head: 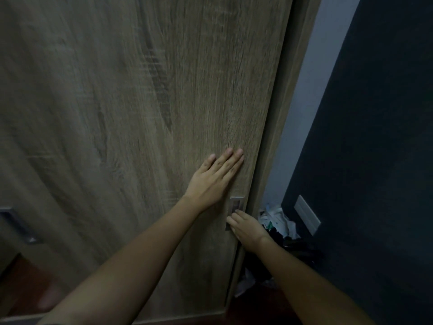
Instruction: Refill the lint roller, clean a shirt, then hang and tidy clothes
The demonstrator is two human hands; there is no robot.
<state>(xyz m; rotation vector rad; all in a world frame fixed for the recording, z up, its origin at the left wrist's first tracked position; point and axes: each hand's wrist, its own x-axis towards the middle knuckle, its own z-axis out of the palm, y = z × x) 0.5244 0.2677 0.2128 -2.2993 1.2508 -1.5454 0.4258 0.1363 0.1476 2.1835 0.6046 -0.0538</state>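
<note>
A wood-grain wardrobe door (140,102) fills most of the view. My left hand (214,178) lies flat on it near its right edge, fingers straight and together, holding nothing. Just below, my right hand (246,227) has its fingertips in the recessed metal handle (235,206) at the door's right edge. No shirt, hanger or lint roller is visible; the door hides the wardrobe's inside.
A second recessed handle (17,226) sits on the neighbouring door at the left. To the right are a pale wall strip (311,90) and a dark wall with a switch plate (307,214). A pile of clothes and bags (278,224) lies on the floor in the corner.
</note>
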